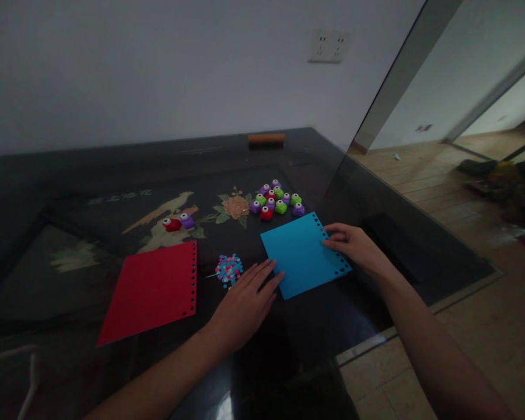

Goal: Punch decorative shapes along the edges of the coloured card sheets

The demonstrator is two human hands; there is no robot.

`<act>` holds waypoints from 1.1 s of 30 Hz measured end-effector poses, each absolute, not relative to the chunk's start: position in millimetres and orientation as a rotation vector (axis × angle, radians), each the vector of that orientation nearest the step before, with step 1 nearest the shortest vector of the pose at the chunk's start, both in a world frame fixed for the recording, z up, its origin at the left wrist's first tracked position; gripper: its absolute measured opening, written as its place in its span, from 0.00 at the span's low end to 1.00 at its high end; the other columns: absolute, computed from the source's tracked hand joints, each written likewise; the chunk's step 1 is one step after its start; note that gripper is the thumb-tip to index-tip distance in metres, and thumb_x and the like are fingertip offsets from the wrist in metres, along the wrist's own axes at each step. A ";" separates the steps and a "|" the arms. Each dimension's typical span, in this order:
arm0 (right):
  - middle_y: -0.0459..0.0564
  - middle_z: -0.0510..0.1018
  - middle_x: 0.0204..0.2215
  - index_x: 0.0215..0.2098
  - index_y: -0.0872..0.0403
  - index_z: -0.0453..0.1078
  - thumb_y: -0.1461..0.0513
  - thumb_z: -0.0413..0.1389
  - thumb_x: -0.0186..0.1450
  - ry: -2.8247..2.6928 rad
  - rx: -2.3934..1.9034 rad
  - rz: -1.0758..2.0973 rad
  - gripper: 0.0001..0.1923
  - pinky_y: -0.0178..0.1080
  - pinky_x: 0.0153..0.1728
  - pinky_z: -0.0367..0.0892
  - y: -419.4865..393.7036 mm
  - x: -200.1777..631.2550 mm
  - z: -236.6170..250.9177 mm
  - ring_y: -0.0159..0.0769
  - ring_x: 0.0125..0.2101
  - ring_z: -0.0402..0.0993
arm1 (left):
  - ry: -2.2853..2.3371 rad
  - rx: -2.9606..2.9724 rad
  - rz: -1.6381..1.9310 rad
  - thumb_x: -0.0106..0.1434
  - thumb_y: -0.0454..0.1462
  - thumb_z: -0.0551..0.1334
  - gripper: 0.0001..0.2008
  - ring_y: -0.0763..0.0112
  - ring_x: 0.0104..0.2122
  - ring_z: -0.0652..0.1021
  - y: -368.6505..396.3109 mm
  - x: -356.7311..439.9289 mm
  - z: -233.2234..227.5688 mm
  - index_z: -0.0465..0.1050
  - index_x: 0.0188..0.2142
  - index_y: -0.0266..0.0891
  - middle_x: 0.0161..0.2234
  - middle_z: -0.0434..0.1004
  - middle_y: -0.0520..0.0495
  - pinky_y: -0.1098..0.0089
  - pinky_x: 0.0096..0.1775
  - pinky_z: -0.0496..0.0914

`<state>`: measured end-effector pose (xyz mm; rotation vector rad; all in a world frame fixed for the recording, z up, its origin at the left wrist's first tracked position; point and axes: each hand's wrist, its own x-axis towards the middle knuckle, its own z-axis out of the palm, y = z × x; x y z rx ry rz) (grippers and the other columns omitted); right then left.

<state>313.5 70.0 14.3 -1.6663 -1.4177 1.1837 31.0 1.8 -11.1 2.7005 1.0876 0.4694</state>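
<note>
head view: my left hand lies flat on the dark tabletop, its fingers stretched out, slightly apart, their tips touching the near-left edge of the blue sheet and clamped on nothing. my right hand rests at the sheet's right edge, its fingers curled together and lying on the paper beside the punched border; whether they pinch the edge or only press on it i cannot tell. the blue sheet lies flat between both hands, near the tabletop's front-right side. as to progress, i judge the punching well advanced: a row of holes runs along the blue sheet's right edge and a short way along its far edge, and the red sheet, lying to the left, well apart, carries a full row down its right edge. a small pile of pink and blue confetti sits between the two sheets, just beside my left hand. the cluster of small punches stands beyond the blue sheet, with two more punches to the left; none is in hand. the other edges of both sheets show no holes.
</note>
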 end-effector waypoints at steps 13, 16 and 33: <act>0.49 0.76 0.26 0.41 0.56 0.72 0.55 0.60 0.54 -1.497 -1.652 0.862 0.18 0.34 0.22 0.63 70.7 323.0 11.6 0.33 0.23 0.71 | 1.096 2.715 0.444 0.65 0.31 0.54 0.22 0.57 0.61 0.62 2.5 31.5 -10.1 0.59 0.59 0.36 0.61 0.61 0.36 0.52 0.57 0.63; 0.50 0.76 0.28 0.40 0.56 0.73 0.55 0.60 0.55 -1.504 -1.632 0.816 0.17 0.35 0.23 0.65 72.4 325.1 8.1 0.34 0.26 0.72 | 1.115 2.695 0.479 0.65 0.31 0.55 0.23 0.58 0.60 0.63 2.2 31.5 -10.0 0.57 0.59 0.37 0.61 0.60 0.36 0.54 0.57 0.64; 0.53 0.79 0.30 0.37 0.56 0.74 0.53 0.58 0.55 -1.525 -1.637 0.731 0.17 0.41 0.30 0.68 75.8 325.7 6.3 0.39 0.28 0.74 | 1.080 2.583 0.835 0.68 0.32 0.50 0.18 0.66 0.52 0.71 7.6 -10.2 40.8 0.62 0.56 0.42 0.53 0.70 0.43 0.63 0.51 0.69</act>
